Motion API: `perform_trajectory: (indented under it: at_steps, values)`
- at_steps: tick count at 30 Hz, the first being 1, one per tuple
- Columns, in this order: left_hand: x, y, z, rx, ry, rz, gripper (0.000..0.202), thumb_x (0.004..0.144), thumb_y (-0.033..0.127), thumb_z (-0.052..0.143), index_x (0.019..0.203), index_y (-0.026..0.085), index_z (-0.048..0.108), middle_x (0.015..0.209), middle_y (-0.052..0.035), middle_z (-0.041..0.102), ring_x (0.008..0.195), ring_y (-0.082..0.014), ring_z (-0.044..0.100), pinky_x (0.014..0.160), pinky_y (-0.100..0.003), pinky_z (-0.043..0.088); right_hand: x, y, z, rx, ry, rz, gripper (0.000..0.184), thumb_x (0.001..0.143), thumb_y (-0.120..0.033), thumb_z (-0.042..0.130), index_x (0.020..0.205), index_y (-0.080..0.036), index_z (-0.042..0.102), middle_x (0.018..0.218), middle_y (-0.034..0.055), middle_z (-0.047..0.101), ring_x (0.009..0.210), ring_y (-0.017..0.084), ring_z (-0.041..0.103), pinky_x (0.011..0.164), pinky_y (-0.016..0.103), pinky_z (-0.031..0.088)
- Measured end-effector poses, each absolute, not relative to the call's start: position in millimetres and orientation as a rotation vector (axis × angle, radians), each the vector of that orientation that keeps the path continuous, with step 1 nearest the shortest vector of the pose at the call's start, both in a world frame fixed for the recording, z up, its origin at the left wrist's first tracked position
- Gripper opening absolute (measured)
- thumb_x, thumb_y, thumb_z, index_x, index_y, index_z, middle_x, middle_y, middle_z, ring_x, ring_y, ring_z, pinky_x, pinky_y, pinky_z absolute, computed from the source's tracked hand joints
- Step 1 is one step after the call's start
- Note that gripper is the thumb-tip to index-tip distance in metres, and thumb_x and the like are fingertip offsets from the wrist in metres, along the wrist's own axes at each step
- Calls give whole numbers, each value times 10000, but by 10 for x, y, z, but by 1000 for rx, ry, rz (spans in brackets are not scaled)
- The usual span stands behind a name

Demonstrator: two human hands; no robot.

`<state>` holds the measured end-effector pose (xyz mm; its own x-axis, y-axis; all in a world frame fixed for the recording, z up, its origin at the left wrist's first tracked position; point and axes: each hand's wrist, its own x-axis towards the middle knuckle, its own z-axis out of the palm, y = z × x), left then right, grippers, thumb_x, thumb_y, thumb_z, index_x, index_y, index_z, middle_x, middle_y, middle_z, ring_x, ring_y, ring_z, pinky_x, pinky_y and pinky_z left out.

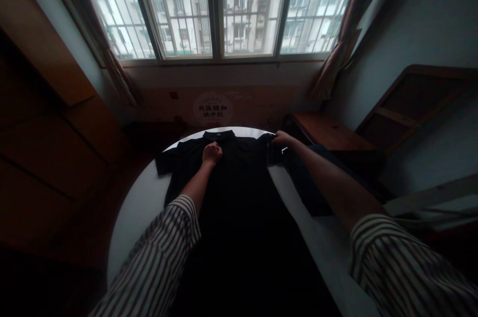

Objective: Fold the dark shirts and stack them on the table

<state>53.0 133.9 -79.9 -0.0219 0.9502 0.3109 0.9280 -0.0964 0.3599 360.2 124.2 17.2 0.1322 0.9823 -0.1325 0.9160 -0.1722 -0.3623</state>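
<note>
A black short-sleeved polo shirt (231,177) lies flat and face up on a round white table (130,227), its collar (219,134) toward the far edge. My left hand (211,153) is curled into a loose fist on the chest just below the collar, seemingly gathering the fabric. My right hand (282,138) pinches the end of the shirt's right-hand sleeve (272,152) near the table's far right rim. The shirt's lower part fades into deep shadow, and my striped sleeves cover the near side.
A dark blue cloth (309,182) hangs past the table's right edge. Behind it stands a low wooden side table (328,130). A barred window (220,8) with curtains fills the far wall. Dark wooden furniture (48,132) lines the left.
</note>
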Motion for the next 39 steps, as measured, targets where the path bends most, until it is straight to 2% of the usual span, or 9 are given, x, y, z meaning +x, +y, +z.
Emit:
perform_trajectory:
  at_steps: [4, 12, 17, 22, 26, 29, 35, 37, 39]
  values:
    - [527, 1336, -794, 2164, 2063, 754, 292, 931, 183, 430, 1055, 142, 691, 1072, -157, 719, 1013, -274, 678, 882, -339, 514, 3662, 1222, 271, -2193, -1767, 338, 509, 875, -132, 566, 1361, -57, 439, 1181, 193, 621, 974, 205, 626, 738, 230, 490]
    - [522, 1351, -777, 2182, 2034, 742, 301, 926, 167, 428, 1062, 131, 694, 1077, -164, 716, 1024, -278, 672, 901, -352, 513, 3456, 842, 445, -2232, -1842, 111, 446, 948, -162, 494, 1344, 28, 417, 1318, 315, 457, 1205, 338, 547, 936, 364, 424]
    - [470, 1259, -683, 2248, 1980, 776, 315, 934, 156, 434, 1129, 149, 680, 1163, -111, 700, 1073, -217, 650, 941, -281, 494, 2908, 15, 378, -1864, -2305, 65, 320, 919, -238, 613, 1234, -180, 592, 1247, 130, 584, 1176, 263, 563, 974, 342, 443]
    - [-235, 1017, -531, 2246, 2103, 739, 376, 932, 107, 418, 1249, 106, 621, 1311, -130, 625, 1217, -226, 559, 1067, -305, 411, 2738, -1392, 28, -1248, -2795, 226, 271, 912, -260, 614, 1160, -160, 658, 1185, 139, 648, 1086, 283, 620, 940, 447, 508]
    - [-1065, 680, -488, 2194, 2198, 570, 417, 959, 88, 408, 1362, 64, 515, 1432, -147, 540, 1285, -220, 506, 1115, -344, 352, 2908, -2137, -260, -1150, -2782, 491, 656, 881, -455, 667, 1477, -278, 458, 1504, 136, 474, 1383, 372, 419, 1083, 612, 389]
    - [-1468, 416, -503, 2118, 2239, 418, 372, 1013, 219, 437, 1361, 117, 518, 1426, -126, 557, 1305, -250, 495, 1117, -492, 329, 3006, -2370, -463, -1092, -2803, 582, 845, 821, -618, 671, 1545, -356, 323, 1602, 120, 321, 1463, 429, 249, 1090, 717, 301]
    - [-1526, 182, -403, 2004, 2345, 314, 361, 1039, 293, 385, 1303, 124, 564, 1442, -132, 543, 1393, -318, 375, 1092, -702, 173, 3057, -2540, -731, -995, -2760, 443, 881, 830, -621, 652, 1563, -352, 247, 1640, 127, 177, 1483, 436, 152, 1087, 745, 244]
    - [-1371, 96, -316, 2045, 2332, 334, 371, 1016, 276, 423, 1317, 104, 556, 1468, -170, 503, 1405, -353, 342, 1089, -700, 201, 3078, -2582, -755, -960, -2780, 398, 887, 822, -623, 660, 1562, -338, 265, 1634, 127, 200, 1482, 431, 158, 1085, 736, 271]
    - [-1159, -136, -232, 2166, 2228, 365, 381, 1002, 270, 445, 1332, 114, 555, 1472, -177, 489, 1385, -333, 380, 1122, -608, 267, 3109, -2632, -767, -896, -2807, 306, 787, 854, -543, 665, 1534, -282, 368, 1583, 144, 338, 1457, 406, 275, 1072, 677, 373]
